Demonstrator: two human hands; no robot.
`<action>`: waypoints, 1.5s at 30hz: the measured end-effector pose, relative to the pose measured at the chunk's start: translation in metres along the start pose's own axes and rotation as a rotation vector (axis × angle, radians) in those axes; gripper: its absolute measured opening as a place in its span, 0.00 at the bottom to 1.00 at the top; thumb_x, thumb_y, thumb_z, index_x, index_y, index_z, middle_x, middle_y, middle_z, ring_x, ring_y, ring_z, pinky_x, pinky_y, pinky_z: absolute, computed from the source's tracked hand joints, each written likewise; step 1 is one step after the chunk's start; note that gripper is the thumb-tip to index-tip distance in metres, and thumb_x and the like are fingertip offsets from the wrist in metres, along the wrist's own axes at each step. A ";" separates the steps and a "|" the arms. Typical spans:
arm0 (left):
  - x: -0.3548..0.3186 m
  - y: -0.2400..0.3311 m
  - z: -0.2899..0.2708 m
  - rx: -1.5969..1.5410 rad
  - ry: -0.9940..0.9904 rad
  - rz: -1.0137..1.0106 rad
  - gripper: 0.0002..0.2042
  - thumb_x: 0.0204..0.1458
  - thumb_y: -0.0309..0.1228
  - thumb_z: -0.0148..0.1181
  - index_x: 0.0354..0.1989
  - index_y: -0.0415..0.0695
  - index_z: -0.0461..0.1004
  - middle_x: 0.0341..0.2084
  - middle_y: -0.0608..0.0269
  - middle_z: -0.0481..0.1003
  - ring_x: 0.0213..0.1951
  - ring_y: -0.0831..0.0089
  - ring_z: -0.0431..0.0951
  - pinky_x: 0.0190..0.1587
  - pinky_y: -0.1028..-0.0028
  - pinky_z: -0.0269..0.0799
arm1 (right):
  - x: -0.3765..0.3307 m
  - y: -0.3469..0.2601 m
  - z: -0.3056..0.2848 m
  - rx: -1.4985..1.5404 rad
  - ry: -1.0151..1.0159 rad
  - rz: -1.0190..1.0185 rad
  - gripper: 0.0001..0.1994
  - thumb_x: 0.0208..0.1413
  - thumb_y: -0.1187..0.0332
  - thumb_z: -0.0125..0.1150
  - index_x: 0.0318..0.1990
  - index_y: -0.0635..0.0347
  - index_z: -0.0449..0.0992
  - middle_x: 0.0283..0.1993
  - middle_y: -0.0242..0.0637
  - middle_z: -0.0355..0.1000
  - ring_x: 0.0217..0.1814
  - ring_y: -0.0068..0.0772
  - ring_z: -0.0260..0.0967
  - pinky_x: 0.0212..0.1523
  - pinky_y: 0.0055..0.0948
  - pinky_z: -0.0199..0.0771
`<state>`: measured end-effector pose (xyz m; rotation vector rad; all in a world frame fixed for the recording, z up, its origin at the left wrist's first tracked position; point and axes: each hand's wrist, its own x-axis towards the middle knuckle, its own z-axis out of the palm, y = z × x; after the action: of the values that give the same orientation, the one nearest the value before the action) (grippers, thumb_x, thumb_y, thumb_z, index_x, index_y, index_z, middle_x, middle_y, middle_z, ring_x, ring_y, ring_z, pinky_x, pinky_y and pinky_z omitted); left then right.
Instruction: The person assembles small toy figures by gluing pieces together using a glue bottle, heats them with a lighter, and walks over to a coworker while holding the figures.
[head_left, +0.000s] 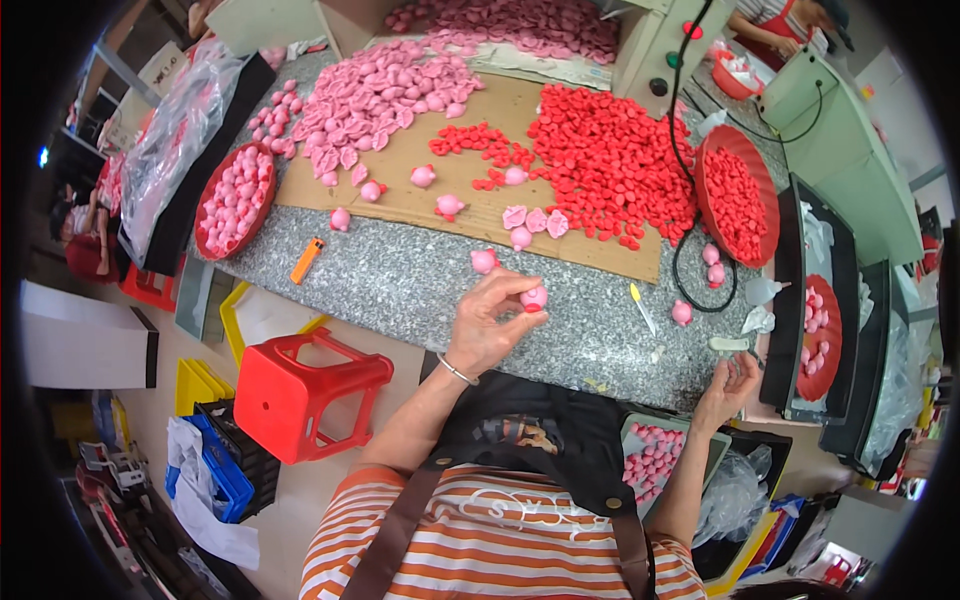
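My left hand (482,325), with a bracelet at the wrist, pinches a small round pink plastic piece (534,296) with a red part at its bottom. It is held just above the grey speckled table. Beyond my fingers lies a similar pink piece (484,261). At the table's right front edge my right hand (725,392) has its fingers apart and slightly curled, and nothing shows in it. Close to its fingertips is a pale flat oblong object (729,344). A thin yellow-tipped tool (643,308) lies between the hands, near a loose pink piece (682,313).
A cardboard sheet (400,200) bears heaps of pink parts (390,90) and red parts (600,160). Red bowls stand left (203,228) and right (768,225). An orange cutter (307,260) lies on the left; a black cable (678,270) loops on the right. A red stool (290,400) stands below.
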<state>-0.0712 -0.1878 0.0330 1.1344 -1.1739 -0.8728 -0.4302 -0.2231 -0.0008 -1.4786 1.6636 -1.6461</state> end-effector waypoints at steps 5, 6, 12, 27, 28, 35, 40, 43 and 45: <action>0.002 0.004 0.011 0.068 -0.041 -0.007 0.21 0.42 0.15 0.65 0.48 0.39 0.73 0.45 0.58 0.68 0.44 0.74 0.73 0.43 0.77 0.77 | 0.009 0.009 -0.002 0.008 -0.010 0.036 0.17 0.54 0.79 0.55 0.51 0.66 0.63 0.55 0.41 0.61 0.54 0.30 0.61 0.54 0.30 0.62; 0.003 0.005 0.014 0.084 -0.050 -0.003 0.21 0.42 0.15 0.64 0.49 0.40 0.73 0.46 0.58 0.68 0.45 0.73 0.73 0.43 0.77 0.77 | 0.008 0.006 -0.002 0.005 0.001 0.005 0.14 0.53 0.79 0.56 0.48 0.66 0.65 0.52 0.41 0.63 0.53 0.31 0.62 0.53 0.30 0.63; 0.001 0.002 0.026 -0.018 -0.177 -0.083 0.19 0.46 0.16 0.62 0.48 0.38 0.69 0.48 0.55 0.69 0.47 0.72 0.73 0.49 0.74 0.73 | -0.016 -0.063 0.038 0.016 -0.440 -0.143 0.08 0.48 0.79 0.59 0.38 0.66 0.75 0.37 0.39 0.71 0.41 0.32 0.70 0.45 0.28 0.68; 0.000 0.015 0.013 -0.004 -0.377 -0.021 0.09 0.46 0.18 0.63 0.34 0.39 0.70 0.42 0.54 0.73 0.43 0.70 0.75 0.44 0.72 0.73 | -0.032 -0.112 0.116 0.233 -0.951 -0.229 0.15 0.43 0.77 0.68 0.41 0.61 0.77 0.44 0.40 0.72 0.45 0.36 0.73 0.44 0.29 0.75; 0.000 0.016 0.012 0.112 -0.358 0.085 0.08 0.44 0.18 0.64 0.31 0.39 0.71 0.40 0.54 0.75 0.42 0.68 0.76 0.42 0.72 0.74 | -0.034 -0.114 0.116 0.246 -0.908 -0.275 0.15 0.43 0.77 0.68 0.41 0.60 0.77 0.43 0.40 0.73 0.44 0.36 0.73 0.43 0.29 0.75; 0.000 0.016 0.011 0.180 -0.296 0.198 0.09 0.43 0.18 0.65 0.30 0.41 0.71 0.35 0.56 0.77 0.38 0.65 0.78 0.41 0.71 0.74 | -0.040 -0.111 0.123 0.238 -0.811 -0.371 0.14 0.42 0.77 0.68 0.40 0.59 0.78 0.41 0.40 0.75 0.42 0.36 0.74 0.41 0.29 0.75; -0.002 0.011 0.007 0.193 -0.275 0.215 0.09 0.42 0.18 0.64 0.30 0.41 0.71 0.36 0.55 0.77 0.38 0.65 0.79 0.41 0.71 0.74 | -0.041 -0.113 0.129 0.230 -0.815 -0.383 0.14 0.41 0.76 0.68 0.39 0.59 0.78 0.40 0.39 0.75 0.40 0.35 0.74 0.40 0.29 0.75; -0.002 0.009 0.008 0.177 -0.271 0.199 0.09 0.43 0.18 0.64 0.31 0.41 0.71 0.37 0.54 0.77 0.38 0.66 0.78 0.41 0.72 0.74 | -0.040 -0.113 0.129 0.229 -0.821 -0.387 0.13 0.41 0.76 0.69 0.38 0.59 0.78 0.39 0.38 0.75 0.40 0.34 0.74 0.40 0.29 0.75; -0.002 0.009 0.008 0.168 -0.271 0.182 0.09 0.43 0.17 0.64 0.31 0.41 0.71 0.37 0.54 0.77 0.38 0.67 0.78 0.40 0.72 0.74 | -0.040 -0.113 0.129 0.222 -0.820 -0.385 0.13 0.41 0.76 0.69 0.38 0.59 0.78 0.39 0.38 0.76 0.40 0.34 0.74 0.40 0.29 0.75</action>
<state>-0.0797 -0.1855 0.0409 1.0448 -1.5724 -0.8159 -0.2618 -0.2270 0.0512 -2.0485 0.7633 -1.0693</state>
